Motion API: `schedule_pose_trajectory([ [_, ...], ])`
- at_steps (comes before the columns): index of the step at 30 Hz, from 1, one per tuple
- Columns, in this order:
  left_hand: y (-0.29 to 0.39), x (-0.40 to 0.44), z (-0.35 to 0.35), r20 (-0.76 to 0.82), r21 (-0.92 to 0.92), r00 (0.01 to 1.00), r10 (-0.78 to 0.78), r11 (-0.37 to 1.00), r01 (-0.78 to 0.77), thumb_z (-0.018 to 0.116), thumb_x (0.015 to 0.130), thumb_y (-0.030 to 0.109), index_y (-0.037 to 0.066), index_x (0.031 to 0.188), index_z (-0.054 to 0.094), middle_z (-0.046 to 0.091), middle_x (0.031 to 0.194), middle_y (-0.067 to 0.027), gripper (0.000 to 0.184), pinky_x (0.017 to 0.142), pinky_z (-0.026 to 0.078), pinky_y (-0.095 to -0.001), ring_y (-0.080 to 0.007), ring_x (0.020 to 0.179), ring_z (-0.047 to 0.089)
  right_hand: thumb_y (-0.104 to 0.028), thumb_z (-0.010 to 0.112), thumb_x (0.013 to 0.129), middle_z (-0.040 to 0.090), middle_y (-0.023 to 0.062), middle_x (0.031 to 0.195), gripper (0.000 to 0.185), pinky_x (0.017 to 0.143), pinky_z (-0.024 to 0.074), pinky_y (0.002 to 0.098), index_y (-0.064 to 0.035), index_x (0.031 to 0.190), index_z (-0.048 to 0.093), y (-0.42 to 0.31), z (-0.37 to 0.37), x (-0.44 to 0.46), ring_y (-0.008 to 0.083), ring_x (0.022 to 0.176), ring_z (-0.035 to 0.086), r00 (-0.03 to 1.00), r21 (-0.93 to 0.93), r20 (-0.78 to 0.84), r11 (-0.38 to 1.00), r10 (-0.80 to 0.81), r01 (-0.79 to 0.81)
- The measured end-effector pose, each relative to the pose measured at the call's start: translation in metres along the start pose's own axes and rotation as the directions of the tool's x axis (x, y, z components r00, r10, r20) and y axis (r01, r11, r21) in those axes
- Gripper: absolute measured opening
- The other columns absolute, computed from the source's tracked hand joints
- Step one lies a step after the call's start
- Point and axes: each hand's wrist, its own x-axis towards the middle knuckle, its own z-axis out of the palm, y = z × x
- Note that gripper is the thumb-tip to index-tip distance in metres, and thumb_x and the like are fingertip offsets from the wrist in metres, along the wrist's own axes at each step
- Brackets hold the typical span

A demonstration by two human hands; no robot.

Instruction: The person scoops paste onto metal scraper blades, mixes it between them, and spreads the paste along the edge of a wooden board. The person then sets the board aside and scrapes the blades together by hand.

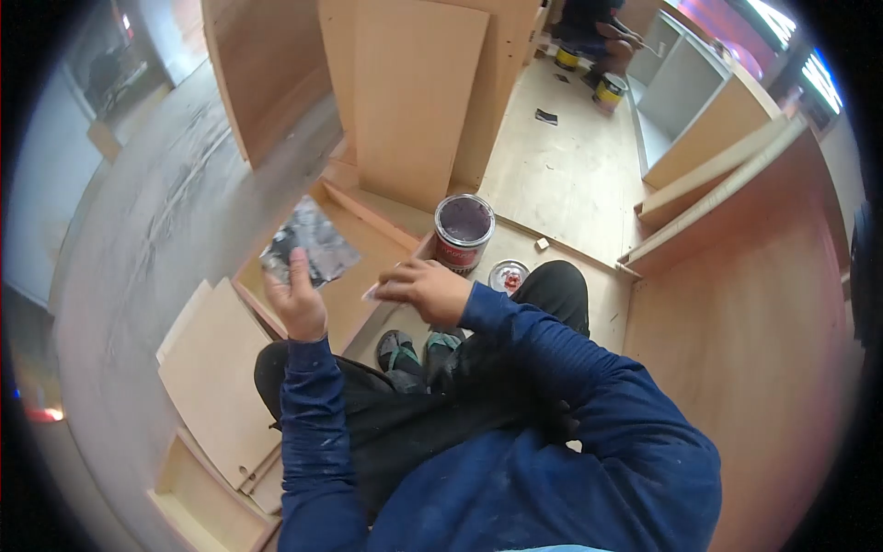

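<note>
My left hand (296, 296) grips a thin flat sheet (317, 241) smeared with grey and dark stuff, the thumb lying on top. To its right, my right hand (430, 290) is closed on a small thin pale piece (372, 293). Most of that piece is hidden by the fingers, so I cannot tell its kind. Just beyond the right hand stands an open tin (464, 230) with a red label and a purple-grey paste inside. A round metal lid (509, 277) with a red mark lies on the board beside my knee.
A shallow wooden drawer or frame (354, 304) lies under my hands. Loose wooden panels (221, 368) are stacked at left. Cabinet panels (418, 101) rise ahead, and a large panel (736, 340) stands at right. Farther off, a person (602, 37) sits near yellow-labelled tins (610, 92).
</note>
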Motion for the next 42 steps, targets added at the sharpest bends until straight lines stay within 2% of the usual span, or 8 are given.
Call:
schedule_pose_trajectory([
  [2,0.019,0.002,0.001,-0.032,-0.304,0.965,-0.260,0.922,0.238,0.054,0.098,0.004,-0.001,0.125,0.055,0.065,0.117,-0.0088,0.027,0.090,0.053,-0.0334,-0.0210,0.099,0.066,0.005,0.060,0.078,0.058,0.0108,0.129,0.059,0.099,0.0446,0.0443,-0.0140,0.133,0.059,0.006,-0.011,-0.004,0.0351,0.117,0.054,1.000,0.051,-0.022,0.999,-0.011,0.012],
  [3,-0.024,-0.005,-0.006,0.069,-0.385,0.956,-0.284,0.877,0.288,0.067,0.093,0.023,0.003,0.129,0.060,0.057,0.131,-0.0238,0.042,0.104,0.042,-0.0416,-0.0352,0.120,0.055,-0.004,0.055,0.090,0.056,0.0096,0.133,0.048,0.101,0.0458,0.0398,-0.0120,0.138,0.053,0.004,-0.018,-0.002,0.0302,0.120,0.055,0.977,0.438,-0.162,0.898,0.135,-0.051],
  [5,-0.032,-0.014,0.006,0.040,-0.394,0.928,-0.372,0.847,0.356,0.059,0.095,0.013,0.001,0.126,0.057,0.061,0.123,-0.0176,0.033,0.096,0.048,-0.0379,-0.0283,0.111,0.061,-0.018,0.047,0.105,0.053,0.0084,0.139,0.041,0.102,0.0486,0.0362,-0.0087,0.145,0.043,0.000,-0.020,-0.003,0.0237,0.125,0.055,0.888,0.870,-0.213,0.493,0.408,-0.017],
  [10,0.041,-0.017,0.051,0.009,-0.383,0.762,-0.647,0.702,0.600,0.051,0.097,0.002,0.000,0.119,0.053,0.064,0.113,-0.0102,0.021,0.086,0.054,-0.0334,-0.0200,0.099,0.066,-0.030,0.043,0.106,0.046,0.0089,0.144,0.047,0.098,0.0533,0.0416,-0.0079,0.147,0.037,-0.022,-0.022,0.005,0.0229,0.128,0.052,0.826,0.945,-0.322,0.213,0.463,0.250],
  [19,0.032,-0.037,0.078,-0.066,-0.348,0.885,-0.461,0.842,0.413,0.053,0.097,0.001,0.000,0.116,0.055,0.065,0.109,-0.0085,0.020,0.086,0.053,-0.0322,-0.0174,0.095,0.064,0.012,0.055,0.091,0.056,0.0138,0.132,0.041,0.102,0.0445,0.0317,-0.0039,0.128,0.058,-0.039,-0.042,-0.016,0.0242,0.123,0.055,0.824,0.409,-0.478,0.907,0.305,-0.098],
  [25,0.069,-0.030,0.077,0.158,-0.361,0.889,-0.430,0.813,0.458,0.053,0.096,0.001,-0.001,0.117,0.055,0.065,0.110,-0.0104,0.020,0.086,0.055,-0.0339,-0.0184,0.094,0.066,0.000,0.059,0.092,0.058,0.0166,0.125,0.037,0.096,0.0485,0.0383,-0.0086,0.128,0.058,-0.030,-0.083,-0.065,0.0353,0.114,0.058,0.949,-0.258,-0.187,0.920,0.252,-0.295],
  [32,0.022,-0.027,0.065,0.290,-0.482,0.950,-0.116,0.840,0.250,0.052,0.098,0.003,-0.002,0.118,0.055,0.065,0.111,-0.0108,0.020,0.085,0.056,-0.0328,-0.0170,0.095,0.065,-0.029,0.046,0.106,0.065,0.0122,0.119,0.036,0.093,0.0494,0.0341,-0.0083,0.134,0.055,-0.041,-0.133,-0.071,0.0221,0.107,0.061,0.801,0.412,-0.105,0.759,0.589,-0.504],
  [42,0.131,0.015,0.165,0.262,-0.221,0.964,-0.033,0.971,0.093,0.055,0.099,0.007,-0.004,0.119,0.058,0.065,0.112,-0.0090,0.023,0.089,0.051,-0.0286,-0.0140,0.098,0.062,-0.027,0.054,0.100,0.059,0.0083,0.127,0.043,0.102,0.0418,0.0322,-0.0064,0.138,0.053,0.031,-0.227,-0.096,0.0176,0.122,0.050,0.894,0.548,-0.205,0.803,0.398,-0.232],
])
